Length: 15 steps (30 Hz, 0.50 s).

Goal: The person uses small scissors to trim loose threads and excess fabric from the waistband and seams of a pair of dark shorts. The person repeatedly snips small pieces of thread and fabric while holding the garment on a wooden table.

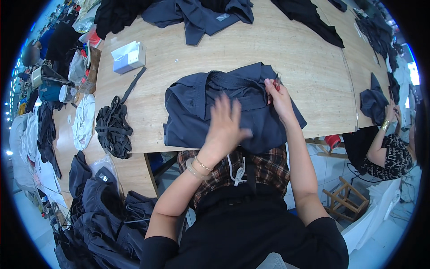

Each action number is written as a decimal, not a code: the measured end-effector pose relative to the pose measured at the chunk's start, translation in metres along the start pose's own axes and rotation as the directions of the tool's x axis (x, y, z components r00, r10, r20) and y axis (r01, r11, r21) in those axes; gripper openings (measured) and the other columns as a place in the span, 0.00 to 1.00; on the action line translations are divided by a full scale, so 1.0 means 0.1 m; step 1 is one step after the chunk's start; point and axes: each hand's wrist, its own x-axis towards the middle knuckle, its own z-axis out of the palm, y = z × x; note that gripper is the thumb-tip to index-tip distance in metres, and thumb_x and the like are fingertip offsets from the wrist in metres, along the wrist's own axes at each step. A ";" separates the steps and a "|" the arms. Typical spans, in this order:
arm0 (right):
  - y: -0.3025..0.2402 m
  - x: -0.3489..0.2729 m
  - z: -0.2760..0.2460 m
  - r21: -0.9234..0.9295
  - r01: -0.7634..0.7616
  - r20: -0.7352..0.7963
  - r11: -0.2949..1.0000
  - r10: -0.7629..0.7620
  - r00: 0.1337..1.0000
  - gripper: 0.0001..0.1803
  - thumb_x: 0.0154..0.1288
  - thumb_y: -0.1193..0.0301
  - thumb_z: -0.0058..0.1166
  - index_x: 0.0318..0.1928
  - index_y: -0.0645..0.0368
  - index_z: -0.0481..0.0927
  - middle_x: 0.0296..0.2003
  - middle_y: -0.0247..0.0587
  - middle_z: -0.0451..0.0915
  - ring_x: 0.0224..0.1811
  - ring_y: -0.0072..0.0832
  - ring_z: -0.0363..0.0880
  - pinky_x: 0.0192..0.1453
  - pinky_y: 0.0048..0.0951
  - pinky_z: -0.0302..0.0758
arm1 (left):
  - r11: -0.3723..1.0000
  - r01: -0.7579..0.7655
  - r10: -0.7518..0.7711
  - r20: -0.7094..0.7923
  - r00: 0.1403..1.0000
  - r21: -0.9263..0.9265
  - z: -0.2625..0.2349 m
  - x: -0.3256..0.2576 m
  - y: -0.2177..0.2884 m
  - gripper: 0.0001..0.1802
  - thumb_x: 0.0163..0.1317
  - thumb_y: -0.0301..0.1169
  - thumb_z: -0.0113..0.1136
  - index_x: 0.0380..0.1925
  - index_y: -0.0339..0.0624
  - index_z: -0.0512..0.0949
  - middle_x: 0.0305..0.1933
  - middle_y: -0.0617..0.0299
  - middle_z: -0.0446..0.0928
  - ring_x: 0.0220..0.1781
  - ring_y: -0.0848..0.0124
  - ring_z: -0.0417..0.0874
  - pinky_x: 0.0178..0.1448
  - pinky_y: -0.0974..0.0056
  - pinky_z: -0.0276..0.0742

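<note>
A dark navy garment point(264, 130) with a gathered, stitched waistband lies bunched at the table's near edge, right in front of me. Over its middle is my left hand point(224, 125), fingers spread and slightly blurred, with nothing in it; whether it touches the cloth I cannot tell. At the garment's upper right corner my right hand point(280, 99) is closed around a small red-handled tool point(277, 85). Its blades are mostly hidden, so its exact kind is unclear. The fingers of that hand are right against the cloth's edge.
On the wooden table point(156, 107) are a tissue box point(129, 57), a heap of black straps point(113, 127) and more dark garments point(201, 18) at the far side. Dark clothes point(103, 219) pile up at lower left. At right, another person point(389, 154) handles dark cloth near a wooden stool point(345, 199).
</note>
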 end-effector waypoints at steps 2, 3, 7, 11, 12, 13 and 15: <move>-0.01 -0.03 0.04 -0.002 -0.032 0.006 0.999 0.032 0.999 0.24 0.78 0.48 0.55 0.29 0.52 0.74 0.23 0.23 0.69 0.22 0.13 0.67 0.28 0.20 0.66 | 0.991 -0.077 0.041 0.299 0.953 0.109 0.14 -0.02 0.14 0.38 0.71 0.47 0.62 0.71 0.30 0.67 0.77 0.43 0.67 0.83 0.53 0.60 0.84 0.52 0.55; -0.01 0.02 0.02 0.007 -0.015 0.045 1.000 0.015 0.999 0.25 0.78 0.48 0.55 0.29 0.52 0.74 0.23 0.23 0.69 0.22 0.14 0.68 0.28 0.20 0.67 | 0.999 -0.030 0.036 0.233 0.972 -0.031 0.12 0.01 0.11 0.36 0.72 0.46 0.62 0.71 0.31 0.68 0.76 0.43 0.68 0.82 0.53 0.61 0.83 0.51 0.57; -0.02 0.02 -0.05 0.000 -0.059 0.037 0.998 0.059 0.998 0.25 0.78 0.48 0.55 0.29 0.52 0.74 0.23 0.23 0.69 0.23 0.14 0.68 0.29 0.21 0.67 | 0.817 0.092 -0.095 0.025 0.995 -0.570 -0.31 0.07 -0.03 0.31 0.72 0.43 0.61 0.69 0.35 0.72 0.74 0.41 0.71 0.79 0.51 0.68 0.79 0.48 0.65; -0.06 0.05 0.02 -0.012 -0.071 0.075 0.997 0.072 0.995 0.25 0.78 0.48 0.54 0.29 0.52 0.74 0.23 0.23 0.70 0.24 0.14 0.68 0.29 0.21 0.68 | 0.969 0.033 -0.025 -0.035 0.999 0.245 0.38 -0.02 -0.20 0.42 0.67 0.53 0.65 0.72 0.37 0.67 0.78 0.37 0.63 0.81 0.40 0.60 0.81 0.38 0.55; -0.07 0.04 0.03 -0.017 -0.084 0.066 0.996 0.085 0.994 0.25 0.78 0.48 0.54 0.29 0.52 0.74 0.24 0.23 0.70 0.24 0.14 0.68 0.29 0.21 0.68 | 0.961 -0.197 0.246 0.271 0.931 -0.196 0.37 -0.02 -0.13 0.40 0.69 0.50 0.64 0.72 0.37 0.67 0.78 0.42 0.65 0.81 0.47 0.62 0.80 0.38 0.56; -0.05 0.00 0.01 -0.019 -0.087 0.062 0.996 0.088 0.994 0.25 0.78 0.48 0.54 0.29 0.52 0.74 0.24 0.23 0.70 0.24 0.14 0.68 0.29 0.21 0.68 | 0.874 0.007 0.274 0.505 0.818 -0.486 0.17 0.04 0.05 0.37 0.70 0.49 0.63 0.71 0.37 0.68 0.75 0.44 0.69 0.79 0.49 0.65 0.80 0.39 0.56; -0.06 0.03 0.01 -0.013 -0.077 0.061 0.997 0.077 0.995 0.25 0.79 0.48 0.54 0.29 0.52 0.74 0.24 0.23 0.70 0.24 0.14 0.68 0.29 0.21 0.67 | 0.883 0.044 0.143 0.357 0.923 -0.468 0.02 0.11 0.13 0.32 0.71 0.45 0.62 0.69 0.38 0.70 0.69 0.48 0.75 0.75 0.51 0.71 0.79 0.40 0.58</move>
